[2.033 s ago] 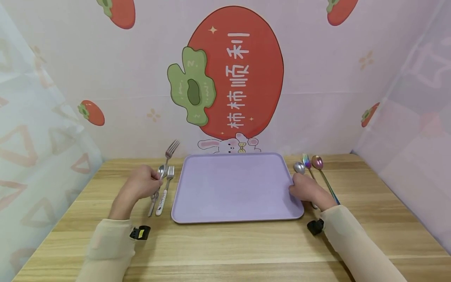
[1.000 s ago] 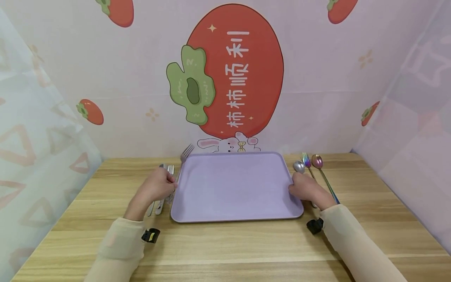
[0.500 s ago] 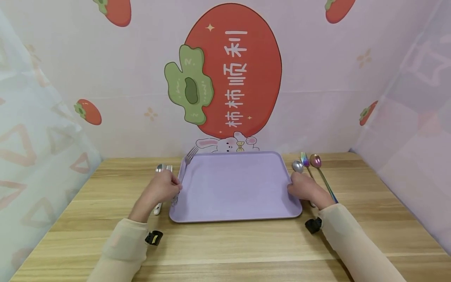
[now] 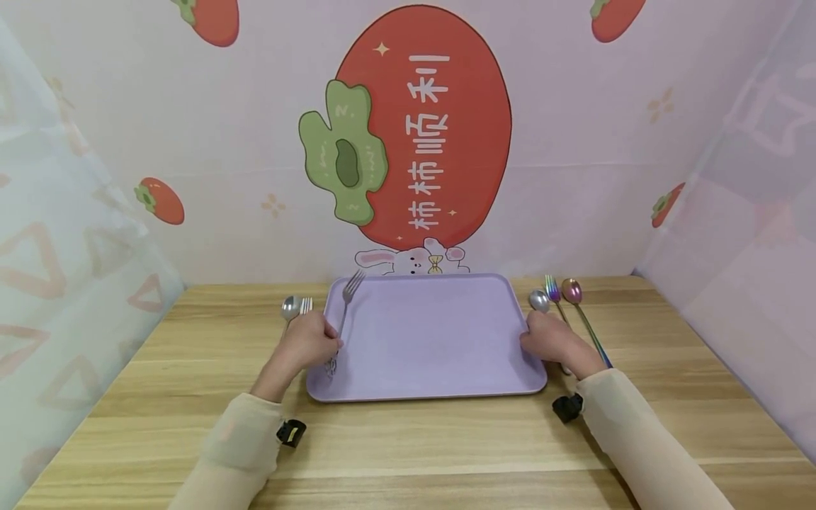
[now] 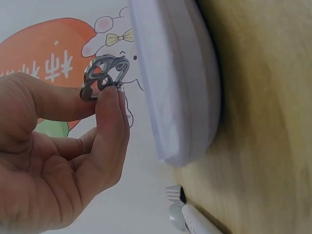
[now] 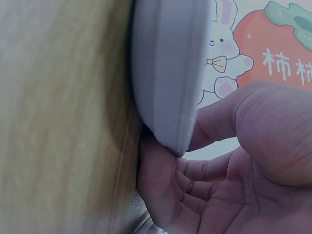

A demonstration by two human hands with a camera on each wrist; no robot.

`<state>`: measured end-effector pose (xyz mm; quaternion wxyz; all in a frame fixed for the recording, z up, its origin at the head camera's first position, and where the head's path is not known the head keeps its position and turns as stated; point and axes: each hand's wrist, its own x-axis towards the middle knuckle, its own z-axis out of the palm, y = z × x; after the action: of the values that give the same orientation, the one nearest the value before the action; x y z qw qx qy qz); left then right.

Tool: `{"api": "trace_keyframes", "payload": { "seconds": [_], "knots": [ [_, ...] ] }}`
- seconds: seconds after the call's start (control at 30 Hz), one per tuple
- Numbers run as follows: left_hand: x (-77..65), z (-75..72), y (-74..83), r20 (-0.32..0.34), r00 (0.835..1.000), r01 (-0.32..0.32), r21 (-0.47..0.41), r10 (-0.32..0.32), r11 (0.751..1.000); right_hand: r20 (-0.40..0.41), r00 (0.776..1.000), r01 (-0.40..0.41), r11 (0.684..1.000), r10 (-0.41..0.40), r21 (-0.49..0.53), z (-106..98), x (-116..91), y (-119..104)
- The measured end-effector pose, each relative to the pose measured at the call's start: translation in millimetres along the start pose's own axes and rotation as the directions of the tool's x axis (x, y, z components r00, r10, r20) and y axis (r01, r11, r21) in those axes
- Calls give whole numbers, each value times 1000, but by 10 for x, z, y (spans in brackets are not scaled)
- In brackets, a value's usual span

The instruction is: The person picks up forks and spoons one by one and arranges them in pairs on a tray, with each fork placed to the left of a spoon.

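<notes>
My left hand [image 4: 309,340] pinches a silver fork [image 4: 351,287] by its handle, over the left part of a lilac tray [image 4: 433,340]. The tines point away toward the back wall. In the left wrist view, the openwork metal end of the fork's handle [image 5: 88,93] sticks out between thumb and fingers. My right hand [image 4: 553,338] grips the tray's right edge. The right wrist view has the thumb on the rim [image 6: 187,117] and the fingers below it. Whether the fork touches the tray, I cannot tell.
Left of the tray lie a silver spoon [image 4: 290,307] and a fork [image 4: 306,305], partly hidden by my left hand. To its right are a silver spoon [image 4: 538,300], a rainbow-coloured fork [image 4: 552,289] and a rainbow-coloured spoon [image 4: 571,290]. A printed cloth wall [image 4: 561,142] stands behind the table.
My left hand has carried the fork rightward, from above the left cutlery to over the tray's left part. The right hand has stayed on the tray's right edge.
</notes>
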<state>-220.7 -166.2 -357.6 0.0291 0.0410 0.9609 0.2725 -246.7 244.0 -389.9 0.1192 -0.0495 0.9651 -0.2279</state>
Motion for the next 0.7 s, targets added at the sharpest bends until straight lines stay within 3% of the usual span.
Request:
{"api": "trace_keyframes", "payload": {
  "seconds": [0.33, 0.7],
  "knots": [
    [9, 68, -1, 68, 997, 34, -61, -29, 998, -25, 1000, 19, 1000, -20, -19, 12, -8, 2],
    [49, 140, -33, 72, 997, -6, -6, 7, 1000, -15, 1000, 17, 1000, -17, 0, 3, 8, 19]
  ]
}}
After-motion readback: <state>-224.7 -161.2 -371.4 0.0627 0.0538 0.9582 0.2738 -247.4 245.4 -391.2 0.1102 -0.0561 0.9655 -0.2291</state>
